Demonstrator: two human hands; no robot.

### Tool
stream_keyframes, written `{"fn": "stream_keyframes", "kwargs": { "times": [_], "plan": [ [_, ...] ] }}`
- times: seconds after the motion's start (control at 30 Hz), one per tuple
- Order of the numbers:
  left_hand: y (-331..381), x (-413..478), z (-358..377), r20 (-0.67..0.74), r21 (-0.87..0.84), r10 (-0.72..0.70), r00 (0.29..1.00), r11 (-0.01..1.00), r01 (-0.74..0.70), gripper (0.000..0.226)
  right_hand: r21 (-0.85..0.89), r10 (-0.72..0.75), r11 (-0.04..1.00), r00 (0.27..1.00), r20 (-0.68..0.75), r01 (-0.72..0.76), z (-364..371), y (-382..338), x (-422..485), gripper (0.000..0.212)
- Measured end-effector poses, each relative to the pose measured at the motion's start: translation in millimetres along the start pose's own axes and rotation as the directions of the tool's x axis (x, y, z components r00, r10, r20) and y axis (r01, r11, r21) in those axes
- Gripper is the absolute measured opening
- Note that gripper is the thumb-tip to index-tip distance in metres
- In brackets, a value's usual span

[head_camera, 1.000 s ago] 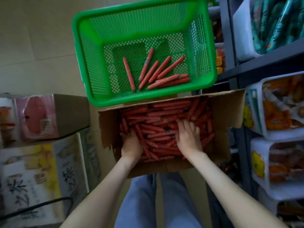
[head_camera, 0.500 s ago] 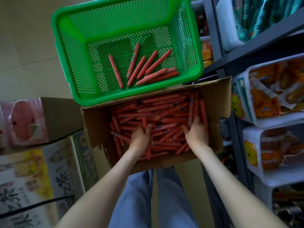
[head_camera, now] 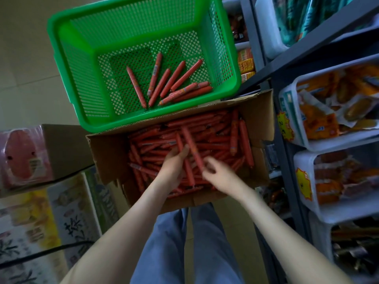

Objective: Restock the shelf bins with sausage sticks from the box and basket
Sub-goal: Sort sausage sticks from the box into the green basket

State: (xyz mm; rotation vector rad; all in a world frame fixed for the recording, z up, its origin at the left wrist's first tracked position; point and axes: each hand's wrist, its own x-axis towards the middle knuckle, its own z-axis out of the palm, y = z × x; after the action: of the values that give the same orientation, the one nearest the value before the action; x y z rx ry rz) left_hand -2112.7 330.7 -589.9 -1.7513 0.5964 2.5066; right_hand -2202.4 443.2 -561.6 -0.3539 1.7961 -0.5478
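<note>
An open cardboard box [head_camera: 110, 154] on my lap is full of red sausage sticks [head_camera: 213, 140]. Above it, a green plastic basket [head_camera: 67, 83] holds several more sausage sticks [head_camera: 164, 83] on its bottom. My left hand [head_camera: 174, 167] is over the middle of the box, its fingers curled round a few sticks that point up towards the basket. Just to its right, my right hand [head_camera: 220, 174] pinches the lower end of one raised stick [head_camera: 191, 146]. Both hands are blurred by motion.
A grey metal shelf [head_camera: 287, 181] on the right carries white bins [head_camera: 303, 144] of orange snack packets and darker goods lower down. Cartons [head_camera: 61, 146] are stacked on the left. My legs in blue trousers [head_camera: 184, 242] are under the box.
Both hands moved from flat on the pile towards the middle of the box and lifted a few sticks out of it. The view shifted slightly.
</note>
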Motion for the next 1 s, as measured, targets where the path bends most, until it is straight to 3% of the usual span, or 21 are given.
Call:
{"fn": "stream_keyframes", "kwargs": {
  "times": [0.13,0.2,0.27,0.33,0.4,0.5,0.57,0.63,0.7,0.77,0.9,1.0],
  "plan": [
    [3,-5,-1,0.075,0.105,0.005,0.997,0.994,-0.013,0.019,-0.007,-0.074,0.997,0.992,0.106,0.075,10,8,-4,0.009],
    [3,-5,0,0.030,0.146,0.024,0.999,0.989,-0.028,0.021,0.008,-0.098,0.995,0.993,0.068,0.098,6,17,4,0.009],
    [4,-4,-2,-0.022,0.162,0.050,0.998,0.986,-0.046,0.027,0.015,-0.068,0.997,0.982,-0.174,0.072,-5,28,15,0.010],
    [4,-5,-6,-0.040,0.102,0.061,0.997,0.993,-0.056,0.023,-0.017,0.035,0.999,0.892,-0.450,-0.047,-18,41,28,0.017],
    [4,-6,-12,-0.066,0.068,0.072,0.995,0.995,-0.068,0.016,-0.067,0.097,0.985,0.827,-0.553,-0.160,-29,46,35,0.030],
    [1,-7,-25,-0.137,0.081,0.074,0.988,0.995,-0.063,0.017,-0.028,0.158,0.981,0.886,-0.435,-0.189,-35,49,38,0.047],
    [0,-11,-34,-0.150,0.088,0.063,0.987,0.995,-0.050,0.015,0.012,0.186,0.981,0.930,-0.317,-0.193,-36,55,34,0.047],
    [1,-17,-40,-0.136,0.115,0.060,0.989,0.992,-0.045,0.012,-0.130,0.127,0.978,0.958,-0.259,-0.165,-38,67,28,0.042],
    [3,-22,-44,-0.128,0.150,0.058,0.990,0.988,-0.038,0.011,-0.503,0.061,0.856,0.989,-0.136,-0.122,-39,78,22,0.040],
    [2,-24,-47,-0.126,0.178,0.057,0.990,0.983,-0.034,0.012,-0.797,0.053,0.604,0.998,0.031,-0.008,-36,85,18,0.042],
    [-3,-22,-48,-0.124,0.246,0.065,0.990,0.969,-0.033,0.014,-0.921,-0.036,0.387,0.999,0.033,0.044,-32,87,18,0.063],
    [-7,-19,-46,-0.105,0.285,0.059,0.993,0.958,-0.027,0.013,-0.964,0.019,0.265,0.999,0.037,0.031,-37,83,25,0.059]
  ]
}}
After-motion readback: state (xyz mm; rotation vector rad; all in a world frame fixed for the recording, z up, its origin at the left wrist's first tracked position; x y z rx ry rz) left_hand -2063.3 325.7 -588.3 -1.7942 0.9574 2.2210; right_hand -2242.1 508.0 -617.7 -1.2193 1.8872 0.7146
